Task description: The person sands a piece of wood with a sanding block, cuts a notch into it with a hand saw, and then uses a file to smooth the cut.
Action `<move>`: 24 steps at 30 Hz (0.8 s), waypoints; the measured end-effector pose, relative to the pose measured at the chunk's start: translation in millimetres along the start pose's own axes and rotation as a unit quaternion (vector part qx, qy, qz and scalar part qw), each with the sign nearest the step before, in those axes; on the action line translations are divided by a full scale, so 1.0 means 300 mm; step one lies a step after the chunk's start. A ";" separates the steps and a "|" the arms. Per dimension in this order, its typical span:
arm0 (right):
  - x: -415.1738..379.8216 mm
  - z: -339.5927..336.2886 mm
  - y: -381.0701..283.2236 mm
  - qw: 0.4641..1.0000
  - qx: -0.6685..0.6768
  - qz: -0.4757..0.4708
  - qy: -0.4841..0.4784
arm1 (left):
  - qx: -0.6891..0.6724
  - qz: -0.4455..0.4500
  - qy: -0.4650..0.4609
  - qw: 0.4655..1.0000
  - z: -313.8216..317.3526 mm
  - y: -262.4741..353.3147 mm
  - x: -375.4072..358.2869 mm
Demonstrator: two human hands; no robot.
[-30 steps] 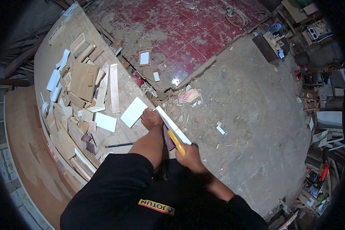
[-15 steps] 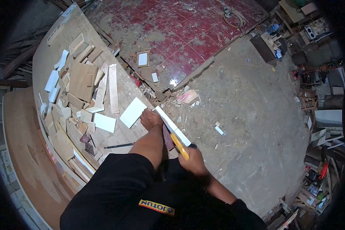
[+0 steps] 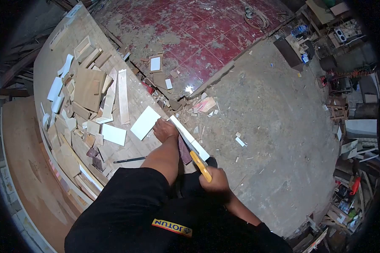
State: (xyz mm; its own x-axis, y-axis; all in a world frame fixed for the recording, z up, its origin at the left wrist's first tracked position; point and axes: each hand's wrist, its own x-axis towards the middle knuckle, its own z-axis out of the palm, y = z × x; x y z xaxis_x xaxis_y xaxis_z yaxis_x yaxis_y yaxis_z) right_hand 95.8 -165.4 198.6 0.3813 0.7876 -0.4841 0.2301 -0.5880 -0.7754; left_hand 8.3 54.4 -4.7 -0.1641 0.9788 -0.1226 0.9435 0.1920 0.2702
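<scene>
My right hand is closed round the yellow handle of a hand saw. Its thin dark blade runs up beside a narrow white board that juts past the workbench edge. At the far end of that board, my left hand grips it against the bench, fingers bent over and partly hidden. A wider white panel lies flat just left of my left hand. Under the blade shows a dark reddish piece, which I cannot identify.
On the workbench lies a pile of wood offcuts, a white rectangle and a dark rod. Scraps litter the concrete floor beyond the bench edge. Clutter lines the right wall.
My right hand and the saw have drawn back slightly toward my body, down and to the right. My left hand keeps its hold on the white board.
</scene>
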 end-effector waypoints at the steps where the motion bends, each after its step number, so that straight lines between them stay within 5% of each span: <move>1: 0.029 0.029 0.023 0.999 -0.011 -0.028 0.027 | 0.001 -0.001 -0.001 1.000 0.001 -0.004 -0.002; 3: 0.173 0.106 0.119 0.992 -0.017 -0.098 0.071 | -0.008 0.001 0.006 1.000 0.006 -0.005 -0.001; 8: 0.150 0.132 0.112 0.992 -0.061 -0.099 0.055 | 0.000 -0.007 -0.010 1.000 -0.009 -0.009 -0.013; 14: -0.023 -0.060 -0.044 0.996 -0.004 0.068 -0.055 | -0.010 -0.008 0.013 1.000 -0.006 0.004 -0.006; 20: 0.050 -0.048 0.123 0.999 0.004 -0.049 0.010 | -0.024 -0.013 -0.003 1.000 -0.003 -0.002 -0.001; 24: 0.091 -0.133 0.064 0.998 0.006 0.039 -0.046 | -0.012 -0.019 -0.011 1.000 -0.025 0.008 -0.005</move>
State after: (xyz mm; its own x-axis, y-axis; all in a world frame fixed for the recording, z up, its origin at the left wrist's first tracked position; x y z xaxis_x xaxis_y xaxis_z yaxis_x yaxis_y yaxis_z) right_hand 146.3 -162.5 186.7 0.3140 0.7536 -0.5775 0.1925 -0.6462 -0.7385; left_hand 8.7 54.0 3.2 -0.1932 0.9689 -0.1547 0.9295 0.2313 0.2874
